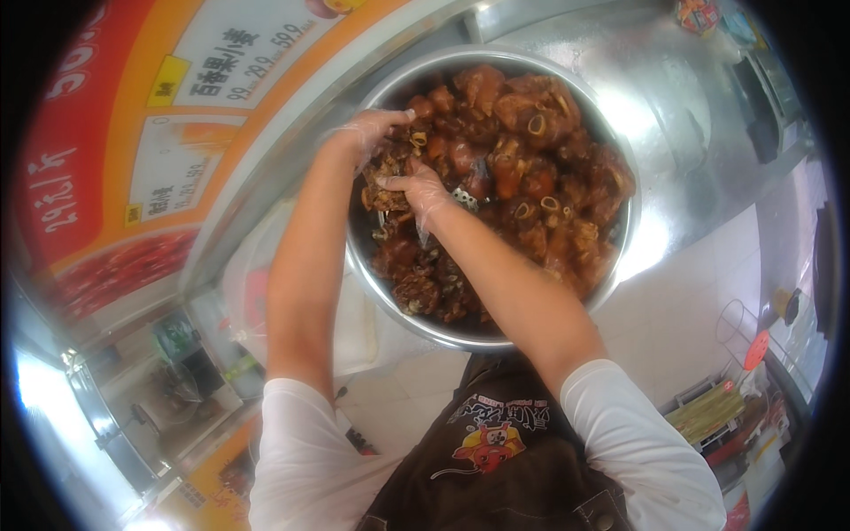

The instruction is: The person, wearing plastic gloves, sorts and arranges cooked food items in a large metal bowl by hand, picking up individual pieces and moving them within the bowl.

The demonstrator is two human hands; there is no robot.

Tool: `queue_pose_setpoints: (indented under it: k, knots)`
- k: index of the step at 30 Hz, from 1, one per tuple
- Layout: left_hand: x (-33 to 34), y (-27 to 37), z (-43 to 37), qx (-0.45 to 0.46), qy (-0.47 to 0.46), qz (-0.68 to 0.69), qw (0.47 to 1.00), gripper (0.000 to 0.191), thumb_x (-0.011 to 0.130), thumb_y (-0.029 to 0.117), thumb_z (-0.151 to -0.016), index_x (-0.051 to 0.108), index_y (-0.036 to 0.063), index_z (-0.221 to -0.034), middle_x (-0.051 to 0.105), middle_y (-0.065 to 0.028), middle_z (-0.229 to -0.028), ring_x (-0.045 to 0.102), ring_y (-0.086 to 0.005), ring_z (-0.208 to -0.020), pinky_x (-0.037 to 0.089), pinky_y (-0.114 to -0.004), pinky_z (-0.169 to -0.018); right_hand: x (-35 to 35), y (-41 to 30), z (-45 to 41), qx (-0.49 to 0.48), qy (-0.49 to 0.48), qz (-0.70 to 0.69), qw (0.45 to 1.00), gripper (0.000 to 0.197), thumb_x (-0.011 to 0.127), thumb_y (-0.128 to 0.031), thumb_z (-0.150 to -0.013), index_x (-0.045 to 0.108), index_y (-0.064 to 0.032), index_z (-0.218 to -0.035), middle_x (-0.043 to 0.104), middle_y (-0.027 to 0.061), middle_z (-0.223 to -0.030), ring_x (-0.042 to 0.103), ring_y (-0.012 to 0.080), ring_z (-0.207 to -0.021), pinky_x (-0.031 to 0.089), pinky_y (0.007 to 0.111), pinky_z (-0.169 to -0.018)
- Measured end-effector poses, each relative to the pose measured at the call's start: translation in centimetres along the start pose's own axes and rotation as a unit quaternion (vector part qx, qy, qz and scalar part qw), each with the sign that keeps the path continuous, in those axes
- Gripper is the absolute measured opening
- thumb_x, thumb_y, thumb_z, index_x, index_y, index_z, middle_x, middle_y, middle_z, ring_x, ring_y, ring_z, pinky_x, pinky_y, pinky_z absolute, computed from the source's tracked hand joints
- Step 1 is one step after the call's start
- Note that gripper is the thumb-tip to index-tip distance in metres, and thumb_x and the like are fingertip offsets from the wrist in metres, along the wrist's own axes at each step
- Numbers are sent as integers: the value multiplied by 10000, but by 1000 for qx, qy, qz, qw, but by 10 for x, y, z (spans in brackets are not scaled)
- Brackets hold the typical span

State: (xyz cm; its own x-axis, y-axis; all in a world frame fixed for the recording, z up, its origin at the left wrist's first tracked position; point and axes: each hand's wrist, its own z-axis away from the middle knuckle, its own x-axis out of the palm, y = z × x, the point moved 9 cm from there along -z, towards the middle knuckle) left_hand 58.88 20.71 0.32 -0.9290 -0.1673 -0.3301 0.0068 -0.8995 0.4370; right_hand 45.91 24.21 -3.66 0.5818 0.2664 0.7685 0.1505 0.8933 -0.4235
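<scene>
A large round stainless steel basin is heaped with glossy brown braised meat pieces, apparently pork trotters with cut bone ends showing. At the basin's left side my left hand, in a clear plastic glove, grips dark meat, thumb stretched over the top and fingers mostly hidden. Just below and to the right, my gloved right hand holds a bony braised meat piece with its thumb across it. Between the pieces a bit of perforated metal shows through.
The basin rests partly on a shiny steel counter. Along the left runs a printed menu board bearing writing. Colourful packets lie at the counter's far end. Below right stands a cluttered shelf. My dark apron is close to the basin rim.
</scene>
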Motion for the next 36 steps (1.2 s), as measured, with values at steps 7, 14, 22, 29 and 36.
queue_pose_setpoints:
  k: [7,14,22,29,36]
  knots:
    - [25,-12,-3,-39,-9,-53,998,1057,840,620,-839,473,31,-1636,401,-214,-1723,417,-372,-1551,327,-516,-1246,-10,14,2,45,20,8,999,716,763,70,-898,468,26,-1549,722,166,-1318,730,285,-1180,602,440,-1019]
    - [26,-2,-30,1,-44,-63,997,1146,896,635,-783,467,-12,-1626,410,-224,-1712,404,-397,-1555,322,-545,-1269,-31,21,-12,50,50,53,996,774,768,77,-897,422,35,-1588,710,161,-1360,729,293,-1190,602,430,-1019]
    - [30,2,-6,-12,-3,-21,1000,1056,912,585,-802,517,31,-1610,375,-223,-1735,365,-390,-1581,322,-521,-1260,-32,10,0,71,15,53,996,823,801,58,-877,411,25,-1600,705,159,-1382,705,271,-1225,562,410,-1069]
    - [4,-41,-35,-1,-45,96,994,1064,893,579,-830,459,46,-1642,283,-237,-1764,296,-386,-1611,257,-502,-1318,-12,3,8,44,-44,80,995,753,825,47,-855,504,17,-1535,735,132,-1333,701,253,-1213,535,390,-1081]
    - [16,-22,-8,32,-61,143,987,886,918,417,-852,555,12,-1552,419,-225,-1679,403,-346,-1536,325,-491,-1272,-13,1,15,26,-44,88,995,688,825,61,-853,566,-1,-1487,748,117,-1308,709,236,-1187,537,373,-1071]
